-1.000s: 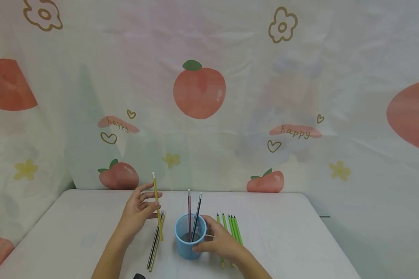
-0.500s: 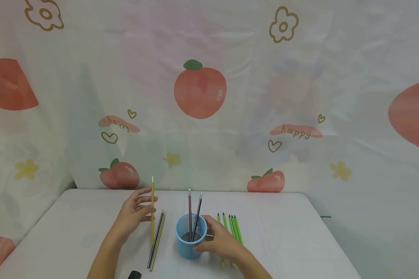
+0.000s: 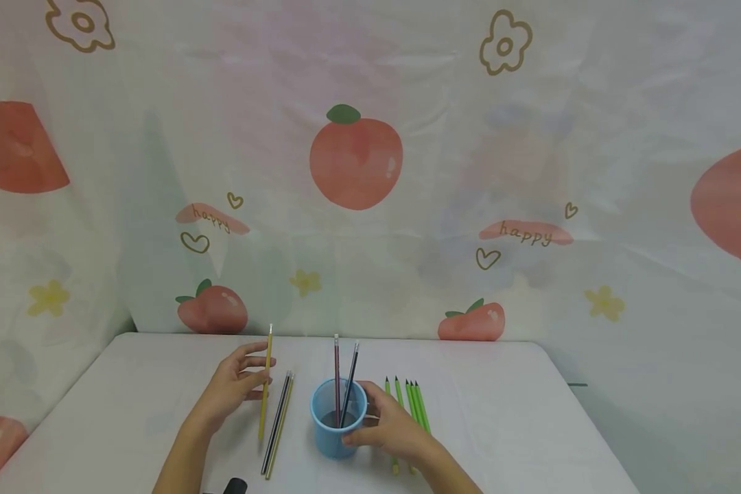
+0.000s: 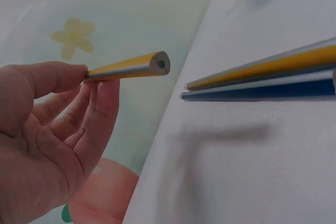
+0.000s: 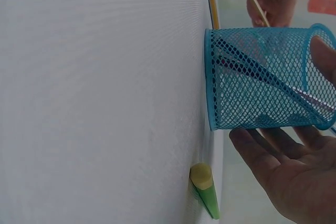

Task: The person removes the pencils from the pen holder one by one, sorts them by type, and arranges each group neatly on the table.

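Observation:
My left hand [image 3: 230,385] pinches a yellow pencil [image 3: 265,387] between thumb and fingers, eraser end up, left of the cup. In the left wrist view, the blunt lower end of this pencil [image 4: 128,67] faces the camera, above the table. My right hand [image 3: 395,427] grips the right side of a blue mesh pencil cup [image 3: 332,444], which stands upright on the table. Inside lean a dark red pencil [image 3: 337,370] and a black pencil [image 3: 351,374]. Between left hand and cup lie a black pencil [image 3: 274,427] and a yellow pencil [image 3: 281,427], side by side.
Several green pencils [image 3: 417,405] lie right of the cup, partly hidden by my right hand and forearm. A small dark object [image 3: 237,486] shows at the bottom edge of the head view. A printed curtain [image 3: 395,274] hangs behind the white table [image 3: 519,425].
My left hand has moved slightly left and down with the yellow pencil, away from the cup, and the pencil's tilt has changed. The right hand and the cup stay in place.

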`<act>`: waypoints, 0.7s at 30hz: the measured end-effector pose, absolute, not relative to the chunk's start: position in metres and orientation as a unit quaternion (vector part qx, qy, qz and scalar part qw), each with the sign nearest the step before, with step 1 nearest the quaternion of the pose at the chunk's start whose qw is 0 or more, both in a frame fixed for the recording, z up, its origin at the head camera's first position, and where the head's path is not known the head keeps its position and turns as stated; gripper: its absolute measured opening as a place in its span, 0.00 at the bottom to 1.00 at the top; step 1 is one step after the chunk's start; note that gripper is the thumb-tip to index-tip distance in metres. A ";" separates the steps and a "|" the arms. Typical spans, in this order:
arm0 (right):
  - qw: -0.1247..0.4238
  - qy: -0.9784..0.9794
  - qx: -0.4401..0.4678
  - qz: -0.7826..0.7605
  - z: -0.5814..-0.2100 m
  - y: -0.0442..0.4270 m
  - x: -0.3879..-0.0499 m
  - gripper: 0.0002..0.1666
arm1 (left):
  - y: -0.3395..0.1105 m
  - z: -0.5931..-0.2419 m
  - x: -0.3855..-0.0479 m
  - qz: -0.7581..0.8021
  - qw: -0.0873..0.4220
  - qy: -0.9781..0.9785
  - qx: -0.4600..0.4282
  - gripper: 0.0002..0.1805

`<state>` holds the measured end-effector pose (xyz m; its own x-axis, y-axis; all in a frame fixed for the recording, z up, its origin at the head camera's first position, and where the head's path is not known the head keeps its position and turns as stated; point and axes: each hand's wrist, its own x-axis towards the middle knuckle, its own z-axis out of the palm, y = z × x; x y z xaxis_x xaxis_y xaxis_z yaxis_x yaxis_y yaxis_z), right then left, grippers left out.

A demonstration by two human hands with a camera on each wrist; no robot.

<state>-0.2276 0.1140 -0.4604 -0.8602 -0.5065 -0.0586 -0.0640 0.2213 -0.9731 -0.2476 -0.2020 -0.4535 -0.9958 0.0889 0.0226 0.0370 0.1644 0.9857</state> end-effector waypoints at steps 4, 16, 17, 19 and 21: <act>0.185 0.758 -0.189 -0.596 -0.461 0.114 -0.227 0.47 | -0.203 -0.458 -0.249 0.641 0.031 0.766 0.035 0.29; 0.184 0.757 -0.187 -0.599 -0.460 0.114 -0.226 0.47 | -0.205 -0.474 -0.253 0.618 0.069 0.783 0.024 0.29; 0.185 0.757 -0.186 -0.599 -0.460 0.114 -0.226 0.47 | -0.204 -0.476 -0.254 0.614 0.069 0.786 0.020 0.29; 0.185 0.756 -0.186 -0.599 -0.460 0.114 -0.226 0.47 | -0.203 -0.480 -0.254 0.603 0.067 0.795 0.013 0.30; 0.185 0.757 -0.186 -0.599 -0.461 0.113 -0.226 0.47 | -0.203 -0.483 -0.254 0.594 0.066 0.802 0.006 0.30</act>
